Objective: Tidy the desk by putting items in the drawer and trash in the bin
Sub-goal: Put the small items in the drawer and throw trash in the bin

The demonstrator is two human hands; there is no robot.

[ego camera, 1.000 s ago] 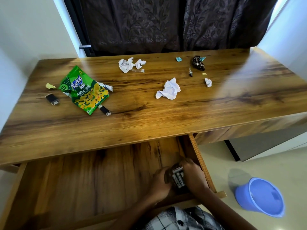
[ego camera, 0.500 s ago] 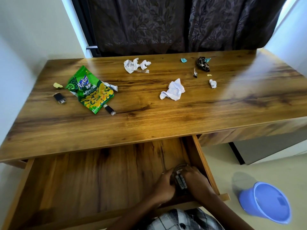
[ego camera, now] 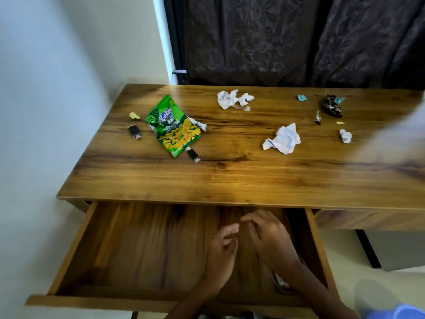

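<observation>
Both hands empty over drawer

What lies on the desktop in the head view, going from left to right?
Yellow scrap → black USB stick → green snack packet → second USB stick → crumpled paper at the back → larger crumpled paper → blue scrap → dark wrapper → small paper ball.

Bin cut off at corner; drawer item half hidden (under right forearm).
</observation>
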